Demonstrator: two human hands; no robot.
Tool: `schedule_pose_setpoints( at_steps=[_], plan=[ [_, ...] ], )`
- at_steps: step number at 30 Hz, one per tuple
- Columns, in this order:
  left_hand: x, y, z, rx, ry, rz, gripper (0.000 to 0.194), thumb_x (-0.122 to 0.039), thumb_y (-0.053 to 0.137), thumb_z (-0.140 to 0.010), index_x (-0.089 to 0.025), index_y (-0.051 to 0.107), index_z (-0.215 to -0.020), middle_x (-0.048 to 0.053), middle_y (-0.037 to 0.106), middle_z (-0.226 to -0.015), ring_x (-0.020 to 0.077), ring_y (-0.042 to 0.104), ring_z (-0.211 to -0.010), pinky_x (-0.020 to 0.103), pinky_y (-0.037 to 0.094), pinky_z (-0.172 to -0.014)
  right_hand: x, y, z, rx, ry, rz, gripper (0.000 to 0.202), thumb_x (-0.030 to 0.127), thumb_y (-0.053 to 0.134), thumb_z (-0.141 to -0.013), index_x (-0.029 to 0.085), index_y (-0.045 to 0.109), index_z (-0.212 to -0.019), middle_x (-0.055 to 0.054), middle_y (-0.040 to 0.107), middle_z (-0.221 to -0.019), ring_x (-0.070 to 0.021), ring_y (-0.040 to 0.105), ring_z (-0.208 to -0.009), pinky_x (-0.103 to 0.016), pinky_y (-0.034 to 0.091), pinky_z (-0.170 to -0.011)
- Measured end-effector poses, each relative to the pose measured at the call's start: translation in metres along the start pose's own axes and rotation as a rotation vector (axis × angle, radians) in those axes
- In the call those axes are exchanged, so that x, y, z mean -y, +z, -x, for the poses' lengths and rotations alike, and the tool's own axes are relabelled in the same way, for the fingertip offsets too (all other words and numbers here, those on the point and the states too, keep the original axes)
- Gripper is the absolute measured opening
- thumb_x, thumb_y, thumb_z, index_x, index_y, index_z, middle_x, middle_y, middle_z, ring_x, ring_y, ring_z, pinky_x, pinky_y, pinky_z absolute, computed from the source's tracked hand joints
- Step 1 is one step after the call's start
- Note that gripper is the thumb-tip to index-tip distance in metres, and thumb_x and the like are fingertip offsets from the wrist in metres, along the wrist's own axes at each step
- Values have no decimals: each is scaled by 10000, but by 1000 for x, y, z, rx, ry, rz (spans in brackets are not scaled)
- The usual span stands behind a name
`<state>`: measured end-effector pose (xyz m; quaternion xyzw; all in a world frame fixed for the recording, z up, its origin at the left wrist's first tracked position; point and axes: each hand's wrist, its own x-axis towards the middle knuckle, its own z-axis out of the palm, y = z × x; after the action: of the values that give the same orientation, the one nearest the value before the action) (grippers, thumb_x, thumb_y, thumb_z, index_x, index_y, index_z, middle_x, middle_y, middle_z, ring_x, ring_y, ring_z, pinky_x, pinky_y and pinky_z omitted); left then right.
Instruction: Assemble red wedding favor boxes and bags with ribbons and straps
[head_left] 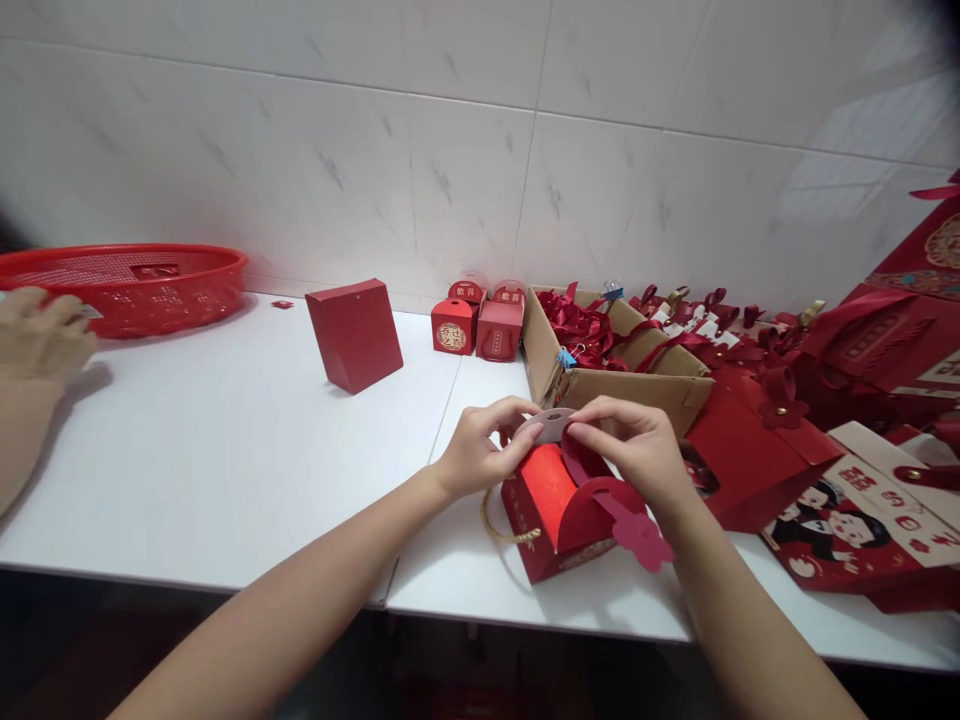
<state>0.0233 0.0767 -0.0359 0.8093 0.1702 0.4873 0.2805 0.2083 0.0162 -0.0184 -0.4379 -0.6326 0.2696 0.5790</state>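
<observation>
A red gift box with a looped gold cord handle stands near the table's front edge. My left hand pinches one side of its far rounded flap, pale on the face toward me and with a slot in it. My right hand has thumb and forefinger closed at the flap's other side, where a dark red ribbon strap meets it. The strap's flower-shaped end hangs past the near flap. Fingers partly hide where strap and flap join.
Behind my hands sits a cardboard box of red ribbons. Finished-looking red gift boxes crowd the right. Small red boxes and a tall red box stand further back. Another person's hand is by a red basket.
</observation>
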Motion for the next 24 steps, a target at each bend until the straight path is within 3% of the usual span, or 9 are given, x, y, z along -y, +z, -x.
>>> schedule_pose_setpoints(
  at_steps=[6,8,12,16,20,24],
  plan=[
    [0,3,2,-74,123,-44,114,-153,564,-814,-157,627,-909,27,688,-740,68,514,-498,187,445,-480,3,1,3,90,-83,142,80,241,693,-774,234,723,-848,-37,697,-842,-174,609,-795,-312,483,-741],
    [0,3,3,-67,137,-38,132,-144,569,-812,-160,634,-925,40,700,-786,82,557,-547,192,464,-497,3,2,3,44,-33,127,74,259,712,-758,209,676,-799,-33,689,-818,-171,616,-777,-301,483,-727],
    [2,4,3,-64,172,3,151,-127,573,-813,-158,649,-940,62,708,-846,115,628,-675,207,508,-551,3,4,3,-49,115,7,303,296,782,-679,184,500,-685,-36,688,-746,-172,638,-734,-274,498,-686],
    [1,3,2,-54,197,25,150,-121,579,-809,-148,664,-929,74,706,-835,129,637,-696,227,523,-577,3,5,3,-81,251,-121,402,307,834,-600,175,456,-637,-58,701,-730,-186,668,-739,-266,526,-690],
    [-5,-2,1,-32,164,69,118,-171,585,-812,-145,673,-886,84,700,-794,141,634,-673,250,527,-586,4,6,3,-78,336,-210,419,318,844,-584,170,455,-626,-67,709,-741,-175,673,-712,-251,536,-664],
    [-12,-6,1,-12,37,158,200,-252,532,-862,-144,680,-782,81,692,-734,141,617,-637,262,510,-599,5,9,2,-7,385,-266,429,337,836,-594,177,439,-627,-58,700,-734,-172,668,-701,-247,533,-638]
  ],
)
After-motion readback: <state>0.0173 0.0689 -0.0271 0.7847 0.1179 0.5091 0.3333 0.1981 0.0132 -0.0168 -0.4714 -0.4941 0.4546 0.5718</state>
